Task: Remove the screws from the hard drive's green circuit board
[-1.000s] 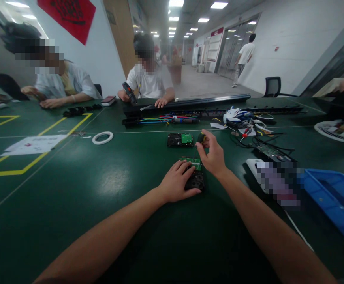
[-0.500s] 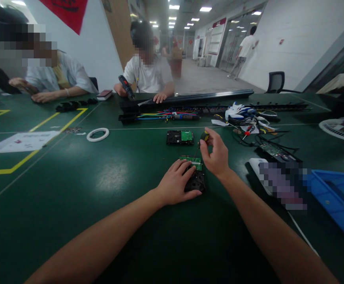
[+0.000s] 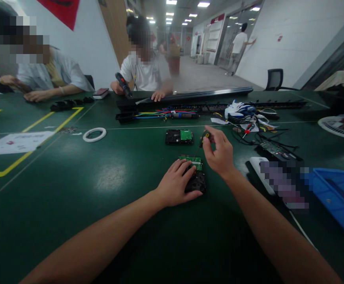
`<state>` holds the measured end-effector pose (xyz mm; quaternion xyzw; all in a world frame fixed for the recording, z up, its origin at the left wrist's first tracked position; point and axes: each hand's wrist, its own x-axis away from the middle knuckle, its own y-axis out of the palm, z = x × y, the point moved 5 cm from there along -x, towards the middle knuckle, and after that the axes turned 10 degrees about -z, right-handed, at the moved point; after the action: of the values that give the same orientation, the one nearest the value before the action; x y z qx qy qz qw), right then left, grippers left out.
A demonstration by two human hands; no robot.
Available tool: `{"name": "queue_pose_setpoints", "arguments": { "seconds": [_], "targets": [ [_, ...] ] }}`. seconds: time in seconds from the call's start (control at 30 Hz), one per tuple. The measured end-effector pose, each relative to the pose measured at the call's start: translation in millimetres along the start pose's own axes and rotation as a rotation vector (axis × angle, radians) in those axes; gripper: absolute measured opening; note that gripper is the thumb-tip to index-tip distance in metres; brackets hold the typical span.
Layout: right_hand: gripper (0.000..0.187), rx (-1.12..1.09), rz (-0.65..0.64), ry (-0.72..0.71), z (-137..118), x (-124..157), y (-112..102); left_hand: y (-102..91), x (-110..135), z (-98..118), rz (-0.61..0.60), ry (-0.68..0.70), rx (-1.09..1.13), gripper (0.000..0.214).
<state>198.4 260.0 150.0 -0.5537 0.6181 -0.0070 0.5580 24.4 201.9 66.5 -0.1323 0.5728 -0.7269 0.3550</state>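
Gripping a screwdriver point(image 3: 202, 141), the right hand point(image 3: 220, 152) aims it at a hard drive point(image 3: 197, 184) on the table point(image 3: 130, 150) under the spread left hand point(image 3: 174, 183); likely stiff, its circuit board point(image 3: 198, 161) fragile, best held by the edges.

no legible txt, red wall sign point(image 3: 65, 12) cut off, paper point(image 3: 14, 142) print too sm.

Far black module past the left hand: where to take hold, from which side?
Probably pinch the far black module across its long edges at the black left end, coming from above-left. It lies flat; its green board covers the right end, and the right hand with the screwdriver crowds that side.
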Motion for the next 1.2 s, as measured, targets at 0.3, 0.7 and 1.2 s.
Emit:
{"name": "queue_pose_setpoints", "arguments": {
  "seconds": [0.3,0.7,1.2],
  "targets": [
    [0.031,0.018,-0.053,-0.029,-7.6,-8.0,-7.4,-1.0,0.7,0.2,0.017,0.011,-0.008,0.090],
    [0.044,0.008,-0.161,0.003,-12.7,1.8,-20.8,-0.8,0.2,0.5,0.000,0.009,-0.029,0.090],
    [0.060,-0.191,-0.165,0.100,-8.5,28.4,2.7,-3.1,-1.2,1.1,0.019,0.023,-0.017,0.090]
  ]
}}
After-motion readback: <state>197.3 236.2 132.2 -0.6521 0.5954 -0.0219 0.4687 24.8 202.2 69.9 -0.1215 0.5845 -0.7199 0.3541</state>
